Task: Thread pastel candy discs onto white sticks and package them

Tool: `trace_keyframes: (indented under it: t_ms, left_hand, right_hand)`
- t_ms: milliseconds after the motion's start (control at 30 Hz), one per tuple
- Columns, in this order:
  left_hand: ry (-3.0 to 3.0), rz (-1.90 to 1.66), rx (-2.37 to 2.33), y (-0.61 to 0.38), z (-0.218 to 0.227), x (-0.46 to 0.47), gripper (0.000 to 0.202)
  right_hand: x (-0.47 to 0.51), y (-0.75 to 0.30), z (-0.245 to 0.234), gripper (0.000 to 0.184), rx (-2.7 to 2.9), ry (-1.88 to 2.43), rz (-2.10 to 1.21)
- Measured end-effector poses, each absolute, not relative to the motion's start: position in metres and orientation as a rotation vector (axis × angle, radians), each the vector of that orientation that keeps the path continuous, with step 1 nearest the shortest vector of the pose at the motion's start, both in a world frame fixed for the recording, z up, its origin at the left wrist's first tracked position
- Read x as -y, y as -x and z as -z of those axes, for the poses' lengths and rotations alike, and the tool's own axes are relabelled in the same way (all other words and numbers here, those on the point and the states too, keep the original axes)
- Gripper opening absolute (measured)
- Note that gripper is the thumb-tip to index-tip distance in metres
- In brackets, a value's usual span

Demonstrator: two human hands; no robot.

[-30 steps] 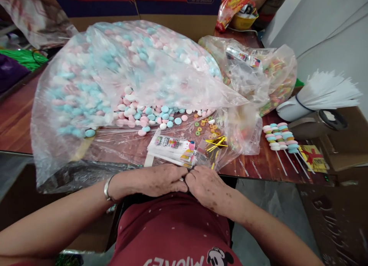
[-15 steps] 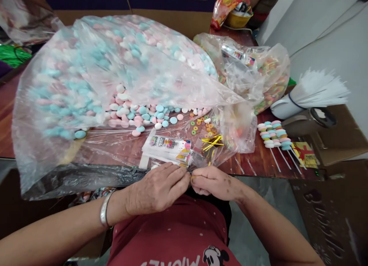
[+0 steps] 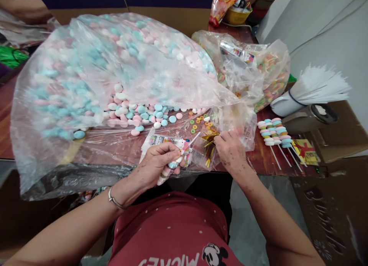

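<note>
My left hand (image 3: 156, 162) is closed around a candy skewer (image 3: 175, 164) of pastel discs in a clear wrapper, its white stick pointing up to the right. It hovers over a stack of printed wrapper bags (image 3: 163, 141). My right hand (image 3: 230, 149) reaches into a bunch of gold twist ties (image 3: 209, 141) on the plastic sheet, fingertips pinched among them. Just beyond lie loose pink, blue and white candy discs (image 3: 143, 114) spilling from a huge clear bag (image 3: 94, 70), and small ring candies (image 3: 201, 122).
Finished candy skewers (image 3: 274, 133) lie on the wooden table (image 3: 264, 158) at the right, beside a bundle of white sticks (image 3: 316, 87) and a second bag of coloured candies (image 3: 258, 66). A cardboard box (image 3: 161, 9) stands at the back.
My hands were together at the table edge. Now the left has lifted the wrapped skewer over the wrapper stack, and the right has moved up and right to the gold ties.
</note>
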State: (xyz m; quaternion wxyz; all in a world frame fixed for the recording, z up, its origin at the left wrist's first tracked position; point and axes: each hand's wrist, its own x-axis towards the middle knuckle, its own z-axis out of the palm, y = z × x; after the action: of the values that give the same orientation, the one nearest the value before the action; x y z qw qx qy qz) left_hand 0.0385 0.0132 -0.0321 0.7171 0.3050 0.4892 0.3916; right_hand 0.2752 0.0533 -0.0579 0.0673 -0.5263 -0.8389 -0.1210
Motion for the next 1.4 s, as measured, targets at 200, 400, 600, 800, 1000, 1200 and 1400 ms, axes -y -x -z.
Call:
trace_keyframes:
  t_ms: [200, 400, 600, 800, 1000, 1200, 1400]
  left_hand:
    - [-0.572, -0.9, -0.964, -0.046, 0.036, -0.019, 0.033]
    - [-0.555, -0.934, -0.899, -0.052, 0.038, -0.02, 0.029]
    - [-0.572, -0.937, -0.861, -0.051, 0.039, -0.017, 0.029]
    - [-0.57, -0.908, -0.849, -0.061, 0.037, -0.018, 0.031]
    - [-0.571, -0.892, -0.814, -0.074, 0.04, -0.022, 0.031]
    - [-0.612, -0.918, -0.914, -0.073, 0.042, -0.02, 0.03]
    - [-0.686, -0.896, -1.094, -0.076, 0.041, -0.023, 0.025]
  right_hand:
    - [-0.052, -0.279, 0.055, 0.024, 2.549, 1.601, 0.235]
    - [-0.053, -0.284, 0.061, 0.028, 2.496, 1.582, 0.113]
    - [-0.061, -0.285, 0.064, 0.024, 2.183, 1.535, -0.05]
    - [-0.046, -0.264, 0.049, 0.016, 1.929, 1.37, -0.621]
    - [-0.026, -0.241, 0.036, 0.015, 1.819, 1.227, -1.105]
    - [-0.026, -0.242, 0.041, 0.015, 1.902, 1.138, -1.063]
    - [-0.021, -0.239, 0.041, 0.02, 2.371, 1.025, -0.053]
